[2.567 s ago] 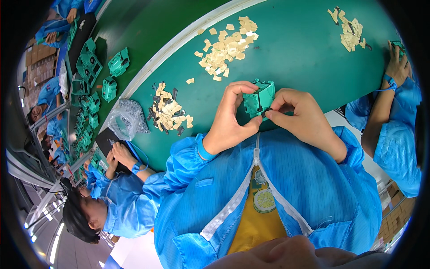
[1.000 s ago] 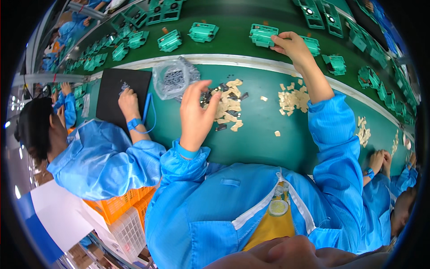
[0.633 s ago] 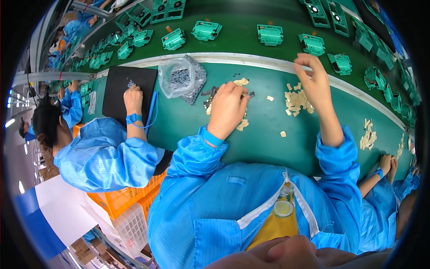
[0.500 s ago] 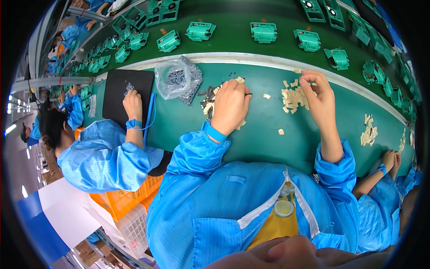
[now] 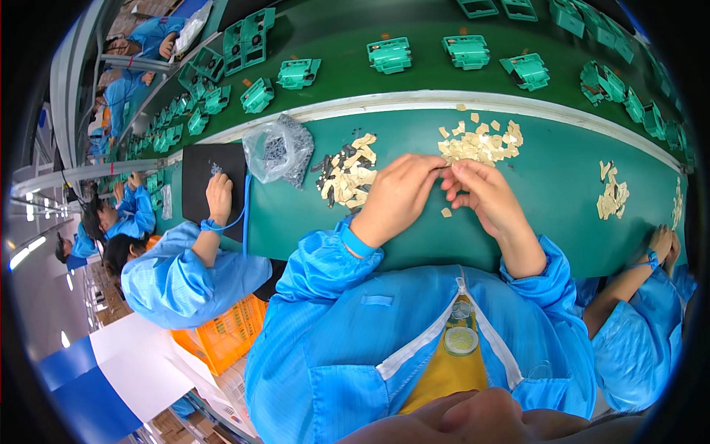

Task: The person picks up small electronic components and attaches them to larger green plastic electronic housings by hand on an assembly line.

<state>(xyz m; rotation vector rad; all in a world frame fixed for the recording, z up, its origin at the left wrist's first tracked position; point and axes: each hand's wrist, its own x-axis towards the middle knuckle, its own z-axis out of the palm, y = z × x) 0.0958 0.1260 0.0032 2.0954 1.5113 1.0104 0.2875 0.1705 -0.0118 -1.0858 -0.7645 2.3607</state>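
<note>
My left hand (image 5: 401, 194) and my right hand (image 5: 486, 197) meet over the green table, fingertips pinched together. A small dark piece seems to sit between the left thumb and forefinger; its shape is mostly covered. What the right thumb and forefinger pinch is too small to make out. Just beyond the fingertips lies a heap of flat cream-coloured pieces (image 5: 484, 142), with one loose cream piece (image 5: 446, 212) nearer me. Left of my left hand is a mixed pile of cream and black pieces (image 5: 353, 180).
A clear plastic bag (image 5: 279, 150) of small dark parts lies farther left. Beyond the table's pale rail (image 5: 355, 102), a green conveyor carries several teal housings (image 5: 389, 55). A co-worker's hand (image 5: 219, 197) is over a black mat (image 5: 194, 180); another person's hands (image 5: 663, 243) are at right.
Both hands have come together: the left moved right from the mixed pile, the right moved left and nearer me from the cream heap. My view has shifted, and the conveyor's housings appear displaced.
</note>
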